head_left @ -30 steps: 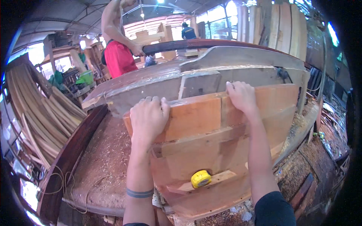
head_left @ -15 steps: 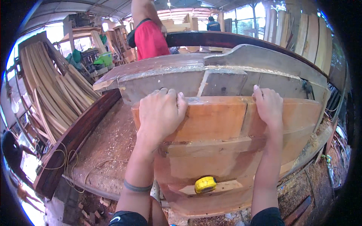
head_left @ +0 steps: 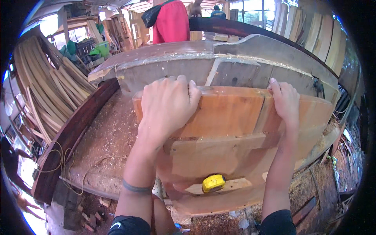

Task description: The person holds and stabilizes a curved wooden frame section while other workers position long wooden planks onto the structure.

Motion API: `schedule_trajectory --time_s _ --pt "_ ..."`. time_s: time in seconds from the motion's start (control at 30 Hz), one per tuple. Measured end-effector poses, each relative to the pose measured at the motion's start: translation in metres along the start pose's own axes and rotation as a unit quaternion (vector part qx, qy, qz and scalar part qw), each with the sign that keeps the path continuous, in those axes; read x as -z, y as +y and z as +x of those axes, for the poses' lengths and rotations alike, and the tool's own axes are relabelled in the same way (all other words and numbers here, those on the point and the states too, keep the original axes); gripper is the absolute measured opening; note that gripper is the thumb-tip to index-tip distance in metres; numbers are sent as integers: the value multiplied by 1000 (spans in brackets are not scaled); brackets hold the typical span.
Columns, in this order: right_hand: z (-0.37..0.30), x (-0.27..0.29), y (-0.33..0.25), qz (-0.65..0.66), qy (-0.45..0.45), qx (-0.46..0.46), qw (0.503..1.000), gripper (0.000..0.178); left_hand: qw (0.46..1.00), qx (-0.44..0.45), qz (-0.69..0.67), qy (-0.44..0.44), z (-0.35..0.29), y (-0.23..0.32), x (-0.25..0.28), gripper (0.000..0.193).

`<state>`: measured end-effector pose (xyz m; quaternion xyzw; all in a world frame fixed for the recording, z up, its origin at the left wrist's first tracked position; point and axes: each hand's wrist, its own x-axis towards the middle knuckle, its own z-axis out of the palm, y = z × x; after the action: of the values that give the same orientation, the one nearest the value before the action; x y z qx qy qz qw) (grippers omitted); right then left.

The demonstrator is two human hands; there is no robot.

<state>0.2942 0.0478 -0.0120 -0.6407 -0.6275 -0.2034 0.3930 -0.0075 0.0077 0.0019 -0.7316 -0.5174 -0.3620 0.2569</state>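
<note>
A dark rail point(head_left: 74, 121) ran along the left edge of the shaving-strewn bench point(head_left: 105, 133). The left hand point(head_left: 170, 102) was wrapped over the top edge of the wooden panel point(head_left: 223, 117), near its left corner, probably to steady it; the panel stood before a grey board point(head_left: 156, 72). Low on its face, a yellow tape measure point(head_left: 213, 183) sat against a pale strip point(head_left: 239, 183), perhaps kept from sliding. The right hand point(head_left: 286, 102) gripped short of the right corner, its fingertips hidden behind, likely for balance.
</note>
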Motion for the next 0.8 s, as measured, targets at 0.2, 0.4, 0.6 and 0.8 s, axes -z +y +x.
schedule_trajectory --time_s 0.2,0.4,0.6,0.8 --pt "4 -13 28 -119 20 168 978 39 999 12 -32 11 -4 -3 -3 36" --pt "16 -22 48 -12 -29 61 998 43 996 18 -75 54 -6 -6 -8 40" --pt "38 -39 76 31 -60 49 997 51 996 42 -74 31 -8 -4 -10 41" --pt "58 -56 97 -1 -95 85 992 52 997 51 -58 -3 -7 2 -5 46"
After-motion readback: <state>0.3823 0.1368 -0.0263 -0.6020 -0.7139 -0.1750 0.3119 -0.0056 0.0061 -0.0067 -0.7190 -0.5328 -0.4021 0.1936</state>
